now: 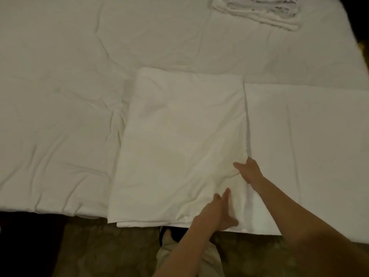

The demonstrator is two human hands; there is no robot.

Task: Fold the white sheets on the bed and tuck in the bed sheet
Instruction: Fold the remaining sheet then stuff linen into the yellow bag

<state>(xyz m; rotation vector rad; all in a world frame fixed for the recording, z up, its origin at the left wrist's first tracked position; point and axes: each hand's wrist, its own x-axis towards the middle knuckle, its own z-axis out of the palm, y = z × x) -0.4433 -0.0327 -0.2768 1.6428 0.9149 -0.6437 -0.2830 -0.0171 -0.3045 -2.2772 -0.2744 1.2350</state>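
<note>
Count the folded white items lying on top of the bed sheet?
3: a folded sheet at the near edge under both hands, a flatter folded sheet touching its right side, and a folded stack at the far edge, partly cut off by the frame.

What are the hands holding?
Nothing is gripped. Both the left hand and right hand lie flat on the folded sheet, pressing near its right edge.

arms (289, 226): bare, no sleeves | trousers (169, 254): light khaki | footwear (165, 233): dark sandal strap
</note>
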